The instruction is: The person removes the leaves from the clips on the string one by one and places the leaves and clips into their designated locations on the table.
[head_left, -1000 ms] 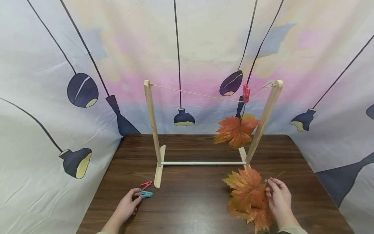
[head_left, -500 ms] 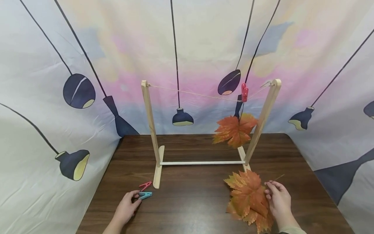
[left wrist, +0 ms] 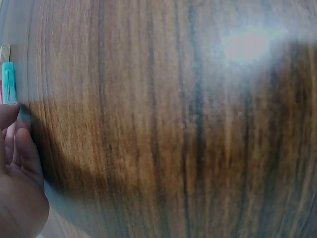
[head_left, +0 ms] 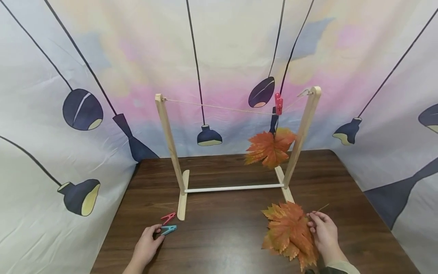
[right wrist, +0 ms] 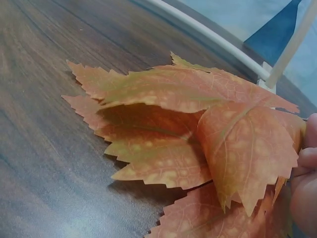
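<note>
Left hand (head_left: 146, 245), lower left of frame: thumb and fingers pinch blue clothespin (head_left: 169, 229). Red clothespin (head_left: 168, 218): on worktop (head_left: 219, 236), just above blue one in frame. Right hand (head_left: 325, 233), lower right: fingertips pinch stem of orange leaves (head_left: 290, 230); leaves overlap, left of hand. Hands well apart. Wooden stand (head_left: 172, 148), centre: string (head_left: 219, 109) between post tops. Second clothespin (head_left: 278, 105): on string, right of centre, hanging leaf (head_left: 269, 149) below.
</note>
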### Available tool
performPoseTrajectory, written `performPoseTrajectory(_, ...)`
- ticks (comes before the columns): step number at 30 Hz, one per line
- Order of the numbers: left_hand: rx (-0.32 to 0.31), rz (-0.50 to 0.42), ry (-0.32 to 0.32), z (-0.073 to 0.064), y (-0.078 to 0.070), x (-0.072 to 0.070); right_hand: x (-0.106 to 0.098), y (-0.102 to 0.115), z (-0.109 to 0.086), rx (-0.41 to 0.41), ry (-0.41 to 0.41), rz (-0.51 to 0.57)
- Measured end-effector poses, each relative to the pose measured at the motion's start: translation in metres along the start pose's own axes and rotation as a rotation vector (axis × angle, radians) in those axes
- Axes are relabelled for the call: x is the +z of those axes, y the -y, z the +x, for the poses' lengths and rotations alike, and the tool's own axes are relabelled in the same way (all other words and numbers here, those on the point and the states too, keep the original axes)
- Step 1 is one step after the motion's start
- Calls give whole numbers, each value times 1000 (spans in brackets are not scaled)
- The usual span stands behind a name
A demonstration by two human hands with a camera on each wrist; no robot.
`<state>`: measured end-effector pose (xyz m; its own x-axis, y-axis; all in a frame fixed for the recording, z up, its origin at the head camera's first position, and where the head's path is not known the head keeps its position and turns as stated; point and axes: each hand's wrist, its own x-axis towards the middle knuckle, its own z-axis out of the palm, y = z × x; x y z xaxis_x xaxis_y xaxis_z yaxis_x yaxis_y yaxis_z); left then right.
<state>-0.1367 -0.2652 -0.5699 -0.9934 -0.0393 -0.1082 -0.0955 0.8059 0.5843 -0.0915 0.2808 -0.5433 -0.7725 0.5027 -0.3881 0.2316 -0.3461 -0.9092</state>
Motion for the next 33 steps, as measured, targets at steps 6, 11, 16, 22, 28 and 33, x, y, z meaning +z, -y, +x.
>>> performPoseTrajectory(6, 12, 1, -8, 0, 0, 1, -1, -2, 0, -5, -4, 3)
performPoseTrajectory(11, 15, 3, -15, -1, 0, 2, -2, -5, -2, -10, 25, -13)
performPoseTrajectory(16, 12, 2, -24, -1, 2, 4, -6, -10, -3, 4, 46, -27)
performPoseTrajectory(22, -2, 26, -1, 0, 2, 4, -9, -10, -1, 21, 77, -45)
performPoseTrajectory(28, -14, 9, 9, -1, 2, 3, -10, -9, -2, 50, 97, -35)
performPoseTrajectory(33, -26, -19, 0, -4, 1, 3, -14, -7, -2, 70, 120, -36)
